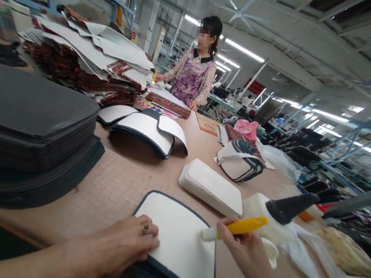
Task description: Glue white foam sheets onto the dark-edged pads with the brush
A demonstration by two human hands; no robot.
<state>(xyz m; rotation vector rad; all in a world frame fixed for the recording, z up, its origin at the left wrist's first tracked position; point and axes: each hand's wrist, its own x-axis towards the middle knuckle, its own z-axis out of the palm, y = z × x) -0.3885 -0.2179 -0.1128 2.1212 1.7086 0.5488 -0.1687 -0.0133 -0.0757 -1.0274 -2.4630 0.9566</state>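
Note:
A white panel with a dark border (176, 229) lies on top of a stack of dark sheets in front of me. My left hand (133, 240), wearing a ring, presses on its left edge with curled fingers pressed together. My right hand (243, 243) grips a brush by its yellow handle (249, 226). The pale bristles (208, 234) touch the panel's white face near its right side. Just beyond the panel is a stack of white rounded boards (211, 186). A white bottle with a black nozzle (261, 214) lies tilted beside my right hand.
Tall stacks of dark sheets (29, 117) stand at left. Curved white-faced panels (145, 129) and a strapped bundle (240, 160) sit farther back. Papers and patterned fabric (90, 52) are piled behind. Across the table stands a person (194, 73). Plastic bags (313, 263) lie at right.

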